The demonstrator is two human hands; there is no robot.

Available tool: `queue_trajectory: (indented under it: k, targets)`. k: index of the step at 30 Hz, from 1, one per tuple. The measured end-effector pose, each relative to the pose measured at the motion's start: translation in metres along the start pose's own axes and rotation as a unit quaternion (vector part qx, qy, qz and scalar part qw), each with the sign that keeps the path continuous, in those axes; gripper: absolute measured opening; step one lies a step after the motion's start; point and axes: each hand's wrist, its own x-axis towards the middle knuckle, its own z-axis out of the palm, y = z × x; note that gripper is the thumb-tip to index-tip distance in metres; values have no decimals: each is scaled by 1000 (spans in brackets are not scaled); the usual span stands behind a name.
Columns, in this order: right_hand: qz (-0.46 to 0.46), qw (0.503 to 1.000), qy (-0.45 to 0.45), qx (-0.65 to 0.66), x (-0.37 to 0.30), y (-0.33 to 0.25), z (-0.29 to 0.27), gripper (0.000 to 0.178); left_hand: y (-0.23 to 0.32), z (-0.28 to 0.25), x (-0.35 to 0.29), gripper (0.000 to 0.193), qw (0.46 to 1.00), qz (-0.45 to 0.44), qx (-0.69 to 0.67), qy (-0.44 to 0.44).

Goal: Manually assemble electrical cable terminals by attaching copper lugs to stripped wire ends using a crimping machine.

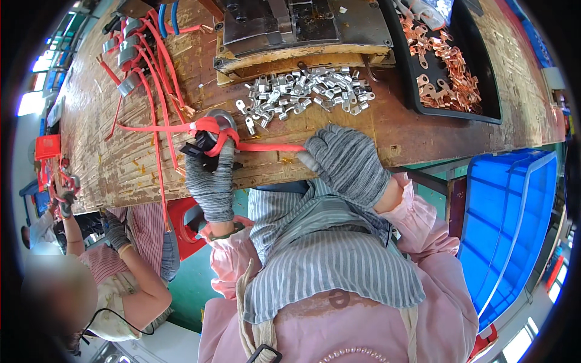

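Note:
My left hand [212, 181], in a grey knit glove, is closed round a coil [209, 130] with red leads, a silver round part and a black piece, above the table's near edge. One red lead [266, 147] runs straight from the coil to my right hand [348, 160], also gloved, whose fingers pinch its end. The lead's tip is hidden in those fingers. Another red lead stretches left from the coil. Just beyond both hands lies a pile of silver cable lugs [302, 91].
A metal press block [302, 30] stands behind the lugs. At the far right a black tray [448, 112] holds copper lugs [454, 66]. More coils with red leads [128, 54] lie at the left. A blue crate [496, 230] stands to my right; a person [133, 272] sits at my left.

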Motion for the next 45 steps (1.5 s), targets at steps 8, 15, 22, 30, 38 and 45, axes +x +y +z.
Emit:
queue_trajectory:
  k: [8, 15, 22, 30, 38, 45]
  targets:
    - [16, 996, -81, -27, 2, 2, -8, 29, 53, 25, -31, 21, 875, 419, 218, -108]
    - [-31, 991, 48, -121, 1, 5, -1, 29, 25, 54, -6, 30, 836, 392, 208, -323]
    - [31, 985, 151, 78, -5, 35, -5, 27, 26, 53, -7, 28, 859, 372, 173, -306]
    - [34, 988, 35, -143, 15, 45, 3, 24, 40, 62, 0, 25, 842, 387, 142, -348]
    - [215, 862, 130, 440, -32, 37, -8, 13, 46, 63, 11, 18, 833, 343, 50, -432]
    - [223, 860, 84, 451, -47, 19, -2, 13, 45, 67, 10, 17, 846, 356, 42, -395]
